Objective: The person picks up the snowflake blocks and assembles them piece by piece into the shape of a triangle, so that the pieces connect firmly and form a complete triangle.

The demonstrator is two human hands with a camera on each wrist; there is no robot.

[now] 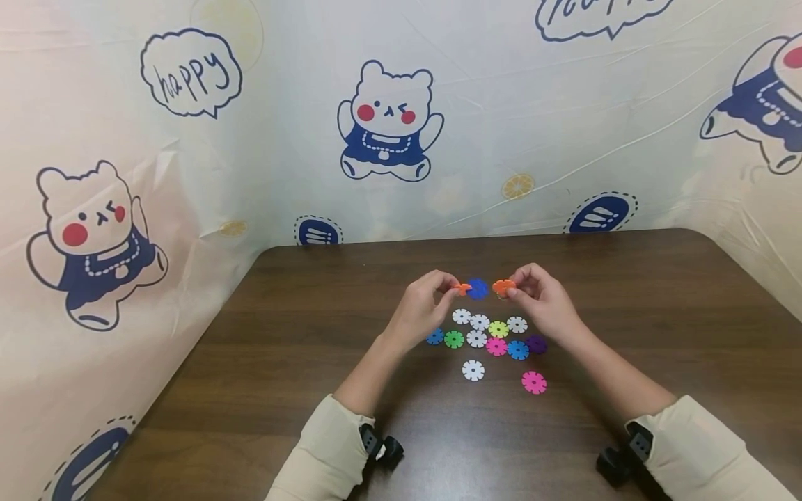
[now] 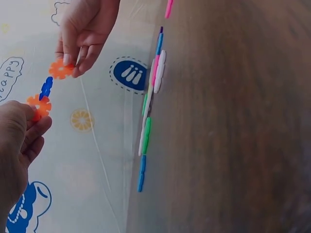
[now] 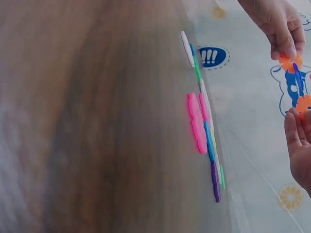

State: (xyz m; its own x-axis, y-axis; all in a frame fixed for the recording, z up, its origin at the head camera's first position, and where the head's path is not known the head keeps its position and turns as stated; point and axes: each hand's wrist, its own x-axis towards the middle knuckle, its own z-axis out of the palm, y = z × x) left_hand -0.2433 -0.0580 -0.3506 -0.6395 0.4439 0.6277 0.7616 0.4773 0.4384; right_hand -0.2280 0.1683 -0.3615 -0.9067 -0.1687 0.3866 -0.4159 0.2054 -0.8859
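Left sleeve — tight grip on orange disc

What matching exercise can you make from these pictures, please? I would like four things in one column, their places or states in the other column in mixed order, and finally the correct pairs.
Column 1
1. Left hand
2. Dark blue disc
3. Yellow disc
4. Purple disc

Column 2
A. on the table, between two white discs
B. on the table, right of a light blue disc in the head view
C. pinches an orange disc
D. in the air, between two orange discs

Pairs: 1-C, 2-D, 3-A, 4-B
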